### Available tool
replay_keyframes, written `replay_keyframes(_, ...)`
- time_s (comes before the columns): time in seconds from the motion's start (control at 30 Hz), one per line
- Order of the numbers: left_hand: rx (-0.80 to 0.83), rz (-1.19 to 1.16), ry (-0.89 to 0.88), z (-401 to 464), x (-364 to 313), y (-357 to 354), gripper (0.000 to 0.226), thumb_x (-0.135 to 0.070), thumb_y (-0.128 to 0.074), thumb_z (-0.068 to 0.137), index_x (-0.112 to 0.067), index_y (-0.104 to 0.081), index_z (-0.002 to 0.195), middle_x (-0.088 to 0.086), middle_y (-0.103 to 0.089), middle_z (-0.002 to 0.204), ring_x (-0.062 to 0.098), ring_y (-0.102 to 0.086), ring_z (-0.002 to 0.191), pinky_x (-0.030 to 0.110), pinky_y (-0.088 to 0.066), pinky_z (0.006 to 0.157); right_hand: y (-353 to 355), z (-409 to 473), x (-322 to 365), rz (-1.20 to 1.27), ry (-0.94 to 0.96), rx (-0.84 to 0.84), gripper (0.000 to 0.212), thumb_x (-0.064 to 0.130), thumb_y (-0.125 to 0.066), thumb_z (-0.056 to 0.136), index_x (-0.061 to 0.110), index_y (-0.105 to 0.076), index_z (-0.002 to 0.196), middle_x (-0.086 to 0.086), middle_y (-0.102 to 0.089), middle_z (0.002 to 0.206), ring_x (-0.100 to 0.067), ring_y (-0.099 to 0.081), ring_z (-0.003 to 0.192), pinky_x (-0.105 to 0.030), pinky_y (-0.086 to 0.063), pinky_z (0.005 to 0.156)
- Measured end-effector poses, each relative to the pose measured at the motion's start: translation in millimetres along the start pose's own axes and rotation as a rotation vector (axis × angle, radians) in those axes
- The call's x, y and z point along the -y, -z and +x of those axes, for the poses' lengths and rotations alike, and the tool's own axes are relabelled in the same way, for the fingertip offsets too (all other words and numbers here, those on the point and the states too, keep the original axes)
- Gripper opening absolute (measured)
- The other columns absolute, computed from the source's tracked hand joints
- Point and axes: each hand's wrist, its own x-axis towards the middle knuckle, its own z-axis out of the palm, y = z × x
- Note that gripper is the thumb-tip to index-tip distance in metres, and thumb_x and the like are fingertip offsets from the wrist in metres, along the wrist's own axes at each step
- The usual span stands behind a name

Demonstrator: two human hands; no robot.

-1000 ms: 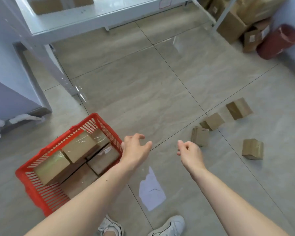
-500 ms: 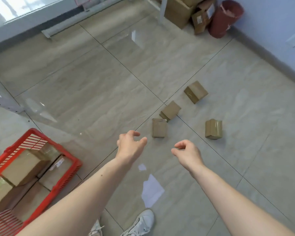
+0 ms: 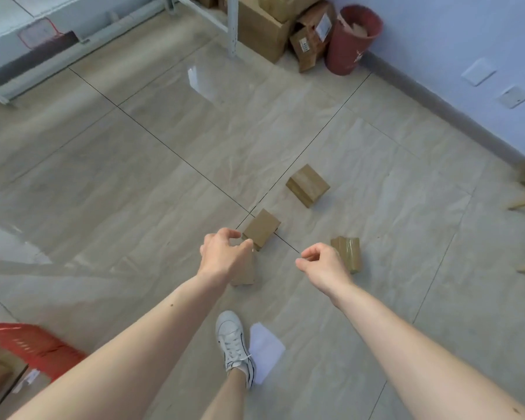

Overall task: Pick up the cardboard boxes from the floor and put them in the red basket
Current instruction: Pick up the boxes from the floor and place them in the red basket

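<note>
Sneaker (image 3: 233,344) forward now, beside a scrap of white paper (image 3: 265,353); the red basket (image 3: 31,344) has slid to the lower-left corner, boxes inside. Both hands have come closer to the floor boxes. Left hand (image 3: 225,256), fingers loosely curled and holding nothing, hangs over one box (image 3: 243,275) and near another (image 3: 261,227). Right hand (image 3: 323,265), equally loose, overlaps a third (image 3: 347,253). Farther off sits a fourth (image 3: 307,184).

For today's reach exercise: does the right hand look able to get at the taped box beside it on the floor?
Probably yes. The right hand hovers empty, just in front of the taped box, with nothing between them; the left hand is over another box.
</note>
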Motion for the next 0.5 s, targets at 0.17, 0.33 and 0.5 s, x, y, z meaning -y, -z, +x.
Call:
replay_keyframes(0.17,0.052,0.022,0.025,57,-50,-23,0.044,-0.048,-0.055,0.067,-0.030,-0.059,0.107,0.005,-0.047,0.132,0.032,-0.053,0.121,0.050,-0.050,0.097,33,61,18,0.032,-0.052,-0.011,0.013,0.021,-0.067,0.085,0.020,-0.061,0.096,0.005,-0.060,0.090,-0.017,-0.060,0.092,-0.028,-0.047,0.079)
replay_keyframes(0.33,0.055,0.053,0.062,98,-61,-45,0.045,-0.046,-0.056,0.072,-0.028,-0.059,0.113,0.006,-0.046,0.133,0.033,-0.052,0.121,0.051,-0.048,0.099,37,109,16,0.016,-0.089,0.030,0.011,0.021,-0.066,0.085,0.021,-0.060,0.095,0.005,-0.060,0.091,-0.019,-0.061,0.096,-0.029,-0.048,0.083)
replay_keyframes(0.5,0.007,0.041,0.143,142,-29,-69,0.047,-0.039,-0.060,0.080,-0.021,-0.059,0.123,0.008,-0.048,0.135,0.028,-0.047,0.126,0.047,-0.045,0.103,10,161,9,-0.029,-0.095,0.124,0.018,0.022,-0.065,0.086,0.020,-0.057,0.102,0.003,-0.059,0.098,-0.023,-0.061,0.106,-0.036,-0.049,0.095)
